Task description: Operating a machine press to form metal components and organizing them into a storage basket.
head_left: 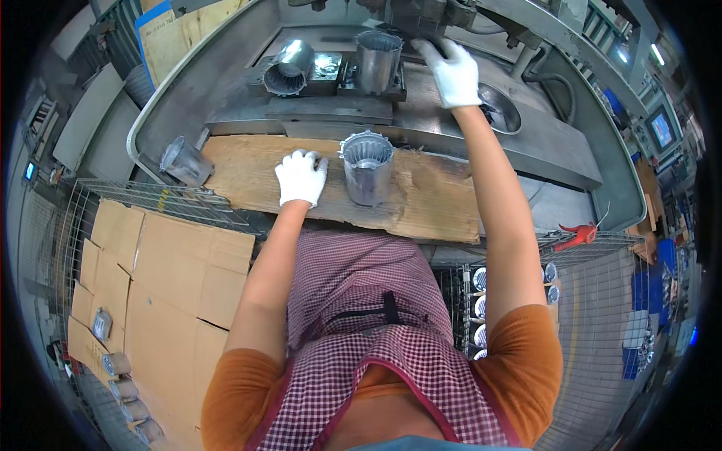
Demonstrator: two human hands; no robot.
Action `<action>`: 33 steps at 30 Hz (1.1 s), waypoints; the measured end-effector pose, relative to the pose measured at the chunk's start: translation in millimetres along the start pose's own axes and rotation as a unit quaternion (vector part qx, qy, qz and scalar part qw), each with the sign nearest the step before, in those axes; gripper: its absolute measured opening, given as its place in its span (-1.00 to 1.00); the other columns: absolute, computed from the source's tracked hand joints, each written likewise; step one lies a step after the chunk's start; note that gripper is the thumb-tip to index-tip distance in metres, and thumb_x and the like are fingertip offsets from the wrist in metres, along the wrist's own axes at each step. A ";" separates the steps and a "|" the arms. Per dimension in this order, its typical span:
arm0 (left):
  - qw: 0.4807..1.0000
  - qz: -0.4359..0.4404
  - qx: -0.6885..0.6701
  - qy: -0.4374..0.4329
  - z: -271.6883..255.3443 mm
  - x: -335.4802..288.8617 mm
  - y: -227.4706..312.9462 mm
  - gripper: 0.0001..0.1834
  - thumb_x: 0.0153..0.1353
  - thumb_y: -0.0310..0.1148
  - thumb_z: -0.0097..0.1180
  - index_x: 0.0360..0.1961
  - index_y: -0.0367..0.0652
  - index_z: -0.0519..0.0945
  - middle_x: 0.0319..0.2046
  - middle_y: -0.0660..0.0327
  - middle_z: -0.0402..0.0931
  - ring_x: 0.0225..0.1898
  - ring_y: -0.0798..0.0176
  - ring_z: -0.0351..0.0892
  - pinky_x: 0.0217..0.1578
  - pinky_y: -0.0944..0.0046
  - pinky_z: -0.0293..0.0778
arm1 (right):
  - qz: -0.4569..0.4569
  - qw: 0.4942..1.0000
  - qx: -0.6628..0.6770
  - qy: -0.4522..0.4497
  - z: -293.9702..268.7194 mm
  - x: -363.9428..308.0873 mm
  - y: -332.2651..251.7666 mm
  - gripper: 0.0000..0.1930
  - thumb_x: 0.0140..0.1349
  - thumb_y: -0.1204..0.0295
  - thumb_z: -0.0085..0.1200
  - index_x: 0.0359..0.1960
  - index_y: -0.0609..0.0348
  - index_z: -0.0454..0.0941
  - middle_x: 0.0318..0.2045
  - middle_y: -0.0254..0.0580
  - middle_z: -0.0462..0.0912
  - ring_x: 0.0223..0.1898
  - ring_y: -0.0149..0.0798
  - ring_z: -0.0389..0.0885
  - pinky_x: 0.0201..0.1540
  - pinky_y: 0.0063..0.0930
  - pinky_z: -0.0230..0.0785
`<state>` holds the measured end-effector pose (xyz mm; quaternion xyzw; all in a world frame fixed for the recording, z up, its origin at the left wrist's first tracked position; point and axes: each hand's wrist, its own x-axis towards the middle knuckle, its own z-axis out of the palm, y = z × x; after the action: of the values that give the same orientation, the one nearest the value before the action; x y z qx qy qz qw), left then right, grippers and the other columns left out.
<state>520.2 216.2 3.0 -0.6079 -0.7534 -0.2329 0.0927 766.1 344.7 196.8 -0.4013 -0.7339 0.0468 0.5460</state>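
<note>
My left hand (300, 177), in a white glove, rests flat on a cardboard sheet (421, 203) at the machine's front edge, just left of an upright ribbed metal cylinder housing (367, 168). My right hand (453, 71), also gloved, reaches far forward and grips a part of the machine head (421, 16) above the work bed. A second metal housing (377, 62) stands upright in a fixture right under that head. A third housing (289, 69) lies tilted on the fixture to its left.
Another metal housing (184, 161) lies on its side at the bed's left rim. Wire cages with flattened cardboard (165, 278) stand at my left, with several housings (128, 391) beside them. A cage at my right holds more housings (479, 308); a red tool (575, 236) lies on it.
</note>
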 end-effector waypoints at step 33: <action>0.939 0.259 -0.226 0.018 -104.8 -46.1 103.3 -0.46 -0.50 -0.02 0.53 -0.53 -0.22 0.68 -0.10 -0.05 0.59 -0.17 0.05 0.66 -0.12 0.20 0.55 | 0.105 0.935 -0.337 0.038 -163.5 -182.1 72.5 -0.42 0.10 0.08 0.21 0.14 0.03 0.46 -0.11 -0.05 0.62 -0.06 -0.01 0.57 0.03 -0.16 0.36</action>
<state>615.5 143.1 99.7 -0.7827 -0.4954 -0.3760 0.0236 957.1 216.5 86.2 -0.6383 -0.6388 -0.1618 0.3980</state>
